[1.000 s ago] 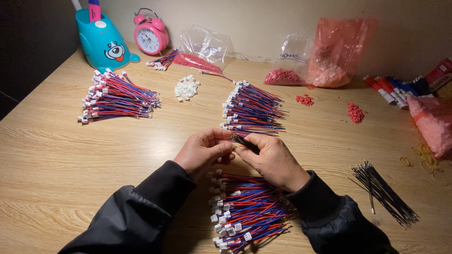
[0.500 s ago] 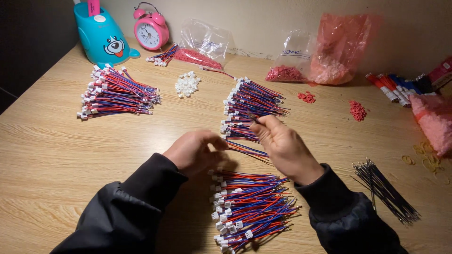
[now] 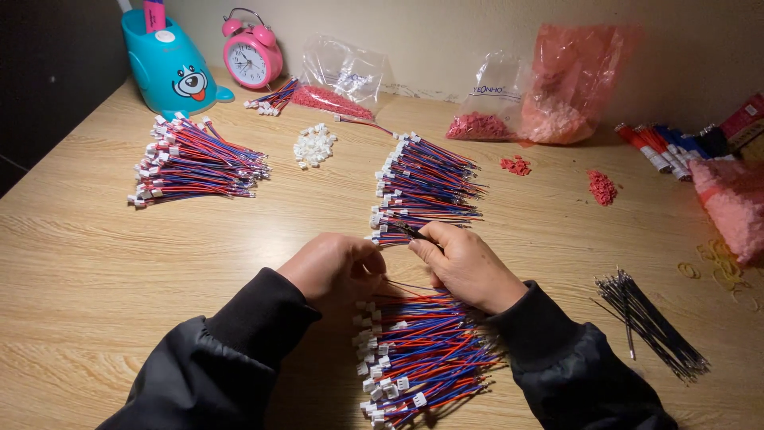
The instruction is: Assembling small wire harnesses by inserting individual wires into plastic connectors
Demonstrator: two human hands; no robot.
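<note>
Wire in hand: a thin dark wire [image 3: 407,232] was pinched between the thumb and forefinger of the right hand [image 3: 468,265], just at the near end of the middle bundle.
Right hand: it was curled, fingers closed on the wire, resting on the table [image 3: 95,279] between two bundles.
Left hand: the left hand [image 3: 334,269] sat just beside the right, knuckles up and fingers folded under; whether it held anything could not be told.
Near bundle: a heap of red and blue wires with white plugs [image 3: 418,354] lay below both hands, between the two black sleeves, its top edge touching the hands.
Middle bundle: a second heap of the same wires [image 3: 426,187] lay just beyond the right hand, plugs to the left.
Left bundle: a third heap [image 3: 195,167] lay well apart, toward the table's left side.
Loose plugs: a small pile of white plugs [image 3: 313,146] sat between the left and middle bundles.
Black wires: a bunch of black wires [image 3: 652,322] lay apart on the right.
Back of table: a blue dog-faced pen holder [image 3: 171,68], a pink alarm clock [image 3: 252,54], clear bags [image 3: 342,76] and a pink bag [image 3: 577,80] stood along the wall.
Red bits: small red heaps [image 3: 601,187] lay on the table to the right.
</note>
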